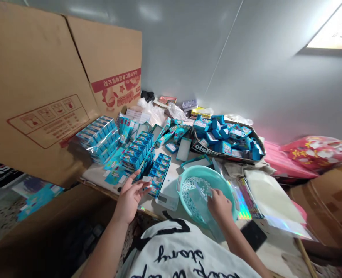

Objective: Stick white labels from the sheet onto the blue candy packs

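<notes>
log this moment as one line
left hand: by blue boxes | right hand: gripping clear plastic over teal basin | basin: white pellets inside

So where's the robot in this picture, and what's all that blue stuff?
There's no robot! These are a person's own bare hands. There is only one picture, taken by a camera worn on the head, looking forward and down.

On the table are rows of little blue boxes, and a black-sided tray heaped with more blue boxes. A turquoise basin has small white pellets in it.

The left hand is beside the rows, with something small and pale at its fingertips; I can't tell what. The right hand is over the basin and seems to hold a see-through plastic thing.
</notes>
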A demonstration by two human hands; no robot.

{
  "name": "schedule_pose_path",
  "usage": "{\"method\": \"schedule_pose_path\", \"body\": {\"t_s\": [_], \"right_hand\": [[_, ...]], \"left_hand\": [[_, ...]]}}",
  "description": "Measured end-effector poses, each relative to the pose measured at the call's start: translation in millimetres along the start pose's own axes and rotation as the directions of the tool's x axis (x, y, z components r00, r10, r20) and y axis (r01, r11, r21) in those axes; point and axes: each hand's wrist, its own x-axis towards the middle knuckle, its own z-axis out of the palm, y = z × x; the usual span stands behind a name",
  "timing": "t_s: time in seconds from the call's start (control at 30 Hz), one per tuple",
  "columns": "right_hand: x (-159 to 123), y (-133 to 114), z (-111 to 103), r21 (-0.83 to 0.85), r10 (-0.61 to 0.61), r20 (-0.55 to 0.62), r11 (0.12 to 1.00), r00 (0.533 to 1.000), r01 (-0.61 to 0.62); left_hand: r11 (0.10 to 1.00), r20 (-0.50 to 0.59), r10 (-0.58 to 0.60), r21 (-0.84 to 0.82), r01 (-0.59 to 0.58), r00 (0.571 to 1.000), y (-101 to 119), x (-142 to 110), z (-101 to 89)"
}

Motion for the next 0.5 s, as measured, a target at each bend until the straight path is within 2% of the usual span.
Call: {"method": "schedule_pose_path", "body": {"t_s": [0.1, 0.17, 0.27, 0.33, 0.4, 0.43, 0.5], "right_hand": [[8, -36, -26, 0.098, -0.256, -0.097, 0.959, 0.962, 0.265], [8, -67, -47, 0.273, -0.423, -0.097, 0.859, 0.901, 0.433], [-1, -115, -75, 0.429, -0.623, -0.064, 0.688, 0.78, 0.585], [-11, -142, -86, 0.464, -0.749, -0.022, 0.579, 0.662, 0.671], [-19, -162, -90, 0.471, -0.835, 0.018, 0.492, 0.55, 0.733], [-22, -169, -89, 0.465, -0.859, 0.034, 0.467, 0.512, 0.753], [-24, -177, -85, 0.448, -0.879, 0.05, 0.444, 0.474, 0.776]], "left_hand": [[0.997, 0.037, 0.001, 0.074, -0.003, 0.999, 1, -3, 4.0], [0.977, 0.054, 0.008, 0.211, -0.02, 0.998, 1, -6, 7.7], [0.869, 0.11, -0.012, 0.494, -0.044, 0.994, -2, -13, 12.7], [0.791, 0.161, -0.05, 0.609, -0.06, 0.986, -6, -18, 13.9], [0.758, 0.202, -0.067, 0.647, -0.082, 0.977, -11, -21, 12.8], [0.751, 0.213, -0.065, 0.653, -0.092, 0.975, -14, -23, 11.5], [0.747, 0.218, -0.059, 0.657, -0.102, 0.974, -18, -26, 8.3]]}}
